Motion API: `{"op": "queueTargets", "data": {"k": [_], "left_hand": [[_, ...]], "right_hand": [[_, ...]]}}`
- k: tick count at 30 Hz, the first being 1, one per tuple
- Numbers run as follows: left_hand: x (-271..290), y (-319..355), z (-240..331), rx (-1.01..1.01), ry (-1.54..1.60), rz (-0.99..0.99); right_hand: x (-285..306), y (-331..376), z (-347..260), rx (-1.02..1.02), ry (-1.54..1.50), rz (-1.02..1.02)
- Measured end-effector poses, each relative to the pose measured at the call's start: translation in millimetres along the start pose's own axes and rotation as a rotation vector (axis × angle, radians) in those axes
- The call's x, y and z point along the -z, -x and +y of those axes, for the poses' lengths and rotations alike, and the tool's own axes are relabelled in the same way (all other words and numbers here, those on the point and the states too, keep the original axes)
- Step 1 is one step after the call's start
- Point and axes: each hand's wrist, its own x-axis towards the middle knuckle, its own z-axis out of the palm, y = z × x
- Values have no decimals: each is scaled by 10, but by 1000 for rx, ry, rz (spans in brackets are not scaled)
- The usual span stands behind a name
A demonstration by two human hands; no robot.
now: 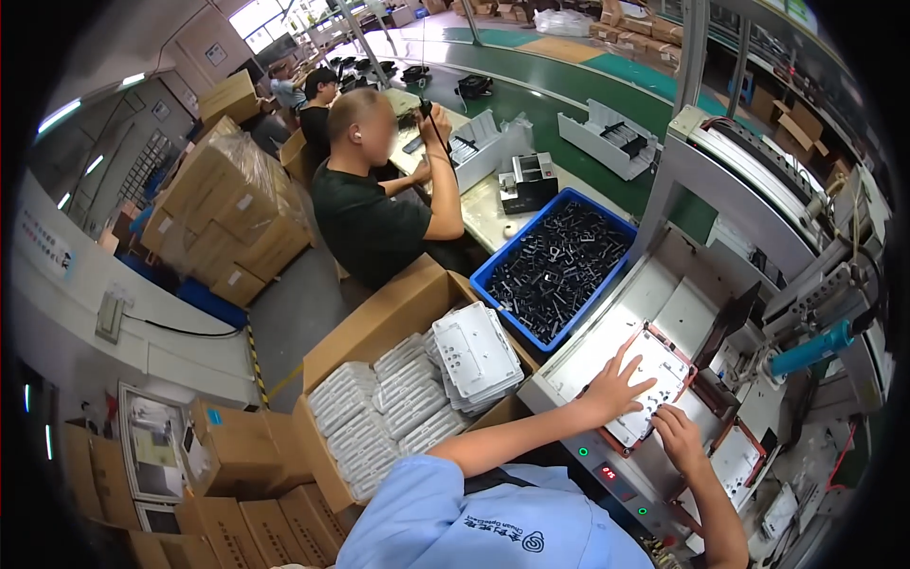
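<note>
Head view: fingers (641, 387) touch panel (664, 368), lettering (502, 532) marks shirt (573, 536)

My left hand (611, 391) lies on a panel (665, 372), my right hand (680, 439) at its right edge. Left of my grip stands a carton (379, 327) with stacked panels (355, 417) inside. Ahead-left of my grip lies a bin (504, 317) of small parts (566, 270). A second panel (735, 462) lies right of my grip. Beyond the carton is a co-worker (365, 223).
</note>
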Motion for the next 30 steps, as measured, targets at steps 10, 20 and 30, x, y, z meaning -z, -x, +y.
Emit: {"op": "queueTargets", "data": {"k": [10,20,30], "left_hand": [[-113,-84,-101,-123,-48,-59],[132,-110,-66,18,85,-97],[105,-110,43,27,65,-89]], "right_hand": [[-97,103,-36,-204,-113,59],[-571,-125,-449,-1299,-1073,704],[-416,-132,-376,-1315,-846,528]]}}
